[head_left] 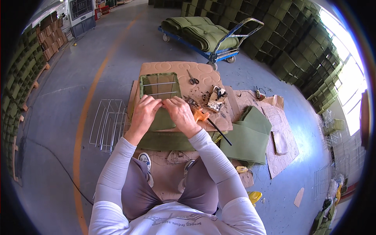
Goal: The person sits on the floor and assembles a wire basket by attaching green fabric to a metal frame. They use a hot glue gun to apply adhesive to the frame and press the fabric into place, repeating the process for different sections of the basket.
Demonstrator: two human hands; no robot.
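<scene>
A green fabric box (159,73) with metal wires across its open top stands on the cardboard-covered work surface in front of me. At its near rim, the fingers of my left hand (145,112) are pinched together on the edge. My right hand (181,114) grips the same rim close beside it, with the fingertips of both hands almost meeting. My fingers hide what lies exactly between them. Just right of my right hand lies an orange tool (201,115) with a black rod (219,131) sticking out toward me.
Scissors (192,80) and a black-smeared block (216,98) lie on the cardboard (156,67). To the left stands a bare wire frame (107,127). Green sheets (252,135) lie at right. A blue trolley (231,53) carries folded green material (199,31); stacked green boxes (274,35) line the back.
</scene>
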